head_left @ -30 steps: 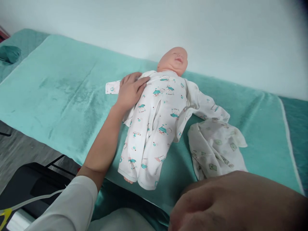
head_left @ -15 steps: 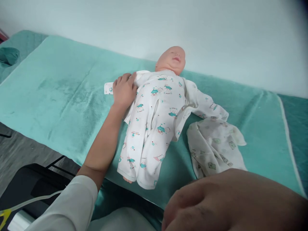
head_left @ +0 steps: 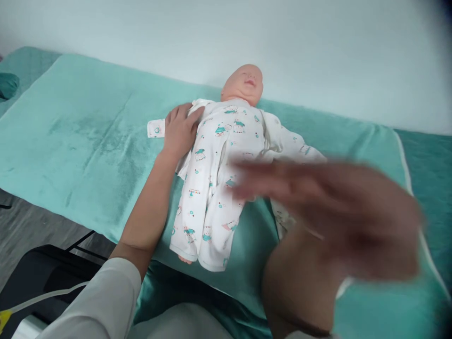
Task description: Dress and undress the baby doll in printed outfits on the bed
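Note:
A baby doll (head_left: 243, 82) in a white printed sleepsuit (head_left: 215, 183) lies on its back on a teal towel (head_left: 88, 141). My left hand (head_left: 180, 132) rests flat on the doll's near shoulder and sleeve, fingers stretched out. My right hand (head_left: 328, 207) is raised close to the camera above the doll's far side, blurred by motion, with the fingers extended toward the doll's middle. It holds nothing that I can see. A second white printed cloth (head_left: 282, 221) lies beside the doll, mostly hidden behind my right hand.
The towel covers a long table set against a pale wall (head_left: 226, 33). A dark teal bundle (head_left: 7, 84) sits at the far left end. A black object (head_left: 42, 278) with a pale cable stands below the table's near edge.
My right hand rose from the bottom edge and swung left over the doll, now covering the loose cloth. My left hand shifted slightly on the shoulder. The view drifted a little.

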Demonstrator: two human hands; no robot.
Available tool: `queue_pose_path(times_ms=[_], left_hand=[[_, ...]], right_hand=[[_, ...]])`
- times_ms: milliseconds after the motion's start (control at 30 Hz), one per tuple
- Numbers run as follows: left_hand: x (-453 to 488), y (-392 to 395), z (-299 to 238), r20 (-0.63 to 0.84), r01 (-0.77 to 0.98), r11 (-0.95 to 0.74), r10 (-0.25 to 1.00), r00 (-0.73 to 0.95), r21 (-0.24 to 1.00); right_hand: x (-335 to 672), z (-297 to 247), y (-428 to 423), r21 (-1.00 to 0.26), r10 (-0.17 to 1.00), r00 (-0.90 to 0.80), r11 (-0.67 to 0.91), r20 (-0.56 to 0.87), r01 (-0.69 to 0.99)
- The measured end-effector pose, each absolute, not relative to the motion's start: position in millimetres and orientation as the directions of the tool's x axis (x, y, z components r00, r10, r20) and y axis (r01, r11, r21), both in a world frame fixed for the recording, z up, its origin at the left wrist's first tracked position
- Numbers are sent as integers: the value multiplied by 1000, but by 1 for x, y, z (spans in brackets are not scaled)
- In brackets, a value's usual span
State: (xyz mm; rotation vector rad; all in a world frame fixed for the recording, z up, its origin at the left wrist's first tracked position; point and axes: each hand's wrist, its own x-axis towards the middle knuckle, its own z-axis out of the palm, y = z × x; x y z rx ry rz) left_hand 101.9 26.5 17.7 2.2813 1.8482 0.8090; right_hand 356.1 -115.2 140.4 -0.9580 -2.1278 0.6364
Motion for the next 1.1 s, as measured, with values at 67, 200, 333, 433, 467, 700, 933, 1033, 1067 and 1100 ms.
queue_pose_path(times_ms=[67,200,333,433,467,700,933,1033,1067,1100], left_hand=[[103,26,16,332,899,-240,936,115,365],[104,28,11,386,870,-236,921,58,433],[104,29,7,400,857,-210,916,4,471],[105,29,4,423,856,-214,906,-5,471],[105,28,4,432,856,-218,902,-6,468],[105,27,2,462,866,-256,886,33,430],[104,27,1,470,857,-278,881,48,434],[105,27,2,452,863,-260,891,41,434],[106,27,3,442,864,-253,896,39,436],[106,26,3,434,863,-248,900,37,441]], right_hand=[[344,108,-100,-706,871,-208,485,446,516],[351,29,-78,-810,822,424,75,381,581],[403,-18,-88,-784,846,411,13,340,620],[431,-19,-95,-715,808,469,-86,358,694],[432,-15,-93,-698,794,481,-101,373,709],[378,14,-34,-724,900,355,-69,251,687],[425,10,-30,-617,836,486,-247,255,748],[435,11,-43,-508,833,456,-258,315,822],[431,13,-45,-457,839,397,-206,372,865],[423,15,-45,-399,840,317,-134,439,907]])
